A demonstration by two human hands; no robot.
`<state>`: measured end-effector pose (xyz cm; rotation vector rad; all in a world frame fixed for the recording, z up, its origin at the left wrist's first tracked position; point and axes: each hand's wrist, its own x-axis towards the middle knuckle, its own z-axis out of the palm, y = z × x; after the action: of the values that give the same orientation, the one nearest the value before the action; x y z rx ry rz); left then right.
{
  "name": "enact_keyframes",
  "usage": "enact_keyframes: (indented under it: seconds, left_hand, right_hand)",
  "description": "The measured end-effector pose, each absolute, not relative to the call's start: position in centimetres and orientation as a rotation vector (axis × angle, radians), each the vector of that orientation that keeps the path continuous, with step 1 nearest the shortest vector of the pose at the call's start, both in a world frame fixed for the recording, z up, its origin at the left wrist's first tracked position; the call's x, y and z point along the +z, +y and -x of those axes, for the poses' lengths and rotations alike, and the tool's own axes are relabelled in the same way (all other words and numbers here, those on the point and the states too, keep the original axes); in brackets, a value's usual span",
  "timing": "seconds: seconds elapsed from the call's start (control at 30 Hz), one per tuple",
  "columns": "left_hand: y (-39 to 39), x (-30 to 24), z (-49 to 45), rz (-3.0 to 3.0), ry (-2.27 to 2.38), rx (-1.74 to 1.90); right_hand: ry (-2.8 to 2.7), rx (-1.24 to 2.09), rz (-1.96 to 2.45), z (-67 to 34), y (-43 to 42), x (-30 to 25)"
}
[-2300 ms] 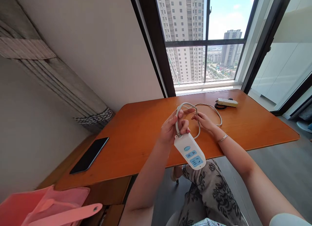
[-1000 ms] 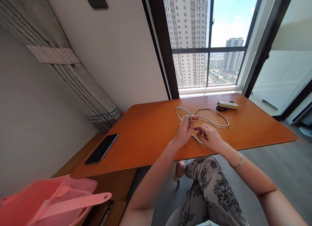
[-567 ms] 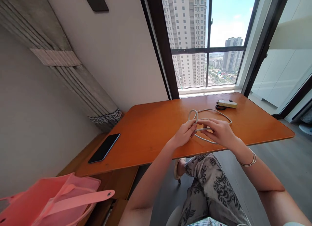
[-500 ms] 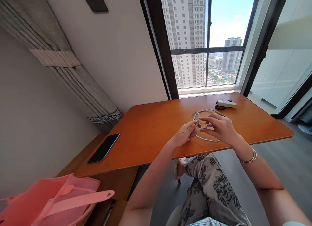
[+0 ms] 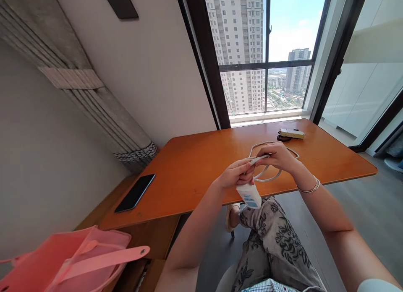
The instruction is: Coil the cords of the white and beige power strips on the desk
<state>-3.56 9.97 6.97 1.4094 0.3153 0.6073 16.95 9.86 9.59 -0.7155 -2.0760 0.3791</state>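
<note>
A white cable (image 5: pixel 270 179) runs in loose loops between my hands and over the table's front part. My left hand (image 5: pixel 236 173) is closed around gathered strands of it. Below those fingers hangs a white block (image 5: pixel 249 195) with blue print, probably a power adapter, just past the table's front edge. My right hand (image 5: pixel 277 155) pinches a stretch of the same cable a little to the right, its fingertips close to the left hand. How the cable joins the block is hidden by my left fingers.
On the orange-brown table (image 5: pixel 195 166), a black phone or tablet (image 5: pixel 135 193) lies at the left. A pale power strip (image 5: pixel 291 134) with a black cord sits at the back right. A pink bag (image 5: pixel 78 258) stands at the lower left. Behind the table is a window (image 5: pixel 264 65).
The white block has come into view below my left hand. My right hand has shifted slightly left and up and now pinches the cable, whose loops have changed shape.
</note>
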Motion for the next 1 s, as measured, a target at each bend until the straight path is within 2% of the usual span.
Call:
enact_keyframes:
  seconds: [0.23, 0.47, 0.6, 0.73, 1.0]
  left_hand:
    - [8.8, 7.2, 3.1, -1.158, 0.261, 0.777]
    - [7.9, 9.4, 3.6, -0.785, 0.195, 1.146]
    - [7.6, 9.6, 4.3, -0.676, 0.21, 1.253]
    - [7.6, 9.2, 5.1, -0.668, 0.173, 1.268]
    - [7.7, 9.5, 4.5, -0.88, 0.156, 1.41]
  right_hand:
    - [-1.779, 0.746, 0.668, -16.3, 10.4, 7.9]
    - [-1.592, 0.863, 0.682, -14.5, 9.9, 1.0]
    - [-1.5, 0.635, 0.72, -14.4, 9.1, -2.2]
    - [-1.406, 0.297, 0.859, -16.0, 9.0, -2.0]
    - [-2.077, 0.096, 0.918, -16.7, 7.1, 0.3]
